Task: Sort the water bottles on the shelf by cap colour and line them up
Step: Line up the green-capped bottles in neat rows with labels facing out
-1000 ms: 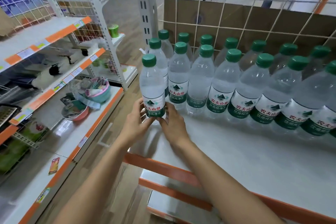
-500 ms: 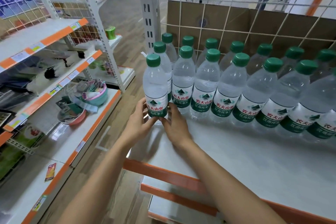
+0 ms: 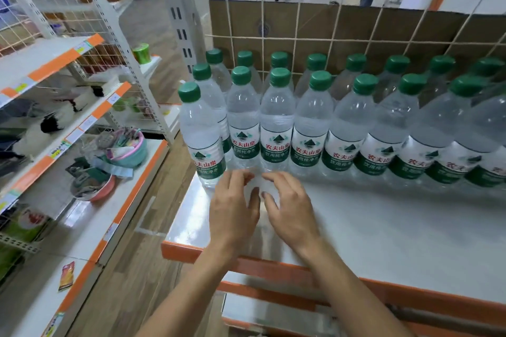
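Note:
Clear water bottles with green caps stand in two rows [image 3: 315, 123] on a white shelf [image 3: 383, 232] edged in orange. One more green-capped bottle [image 3: 201, 139] stands alone at the shelf's left end, a little in front of the rows. My left hand [image 3: 232, 210] hovers just right of that bottle's base, fingers apart, holding nothing. My right hand [image 3: 290, 208] is beside it, also empty with fingers spread, in front of the front row's leftmost bottles. Every cap in view is green.
A wire grid with brown cardboard [image 3: 342, 33] backs the shelf. To the left stands another shelving unit [image 3: 54, 63] with orange price strips, a bowl of small items [image 3: 126, 148] and brushes. A wooden floor aisle [image 3: 153, 213] runs between. Lower shelves sit below.
Both hands have let go of the left-end bottle and drawn back to the right of it. The bottle now stands free. The camera has moved closer to the shelf.

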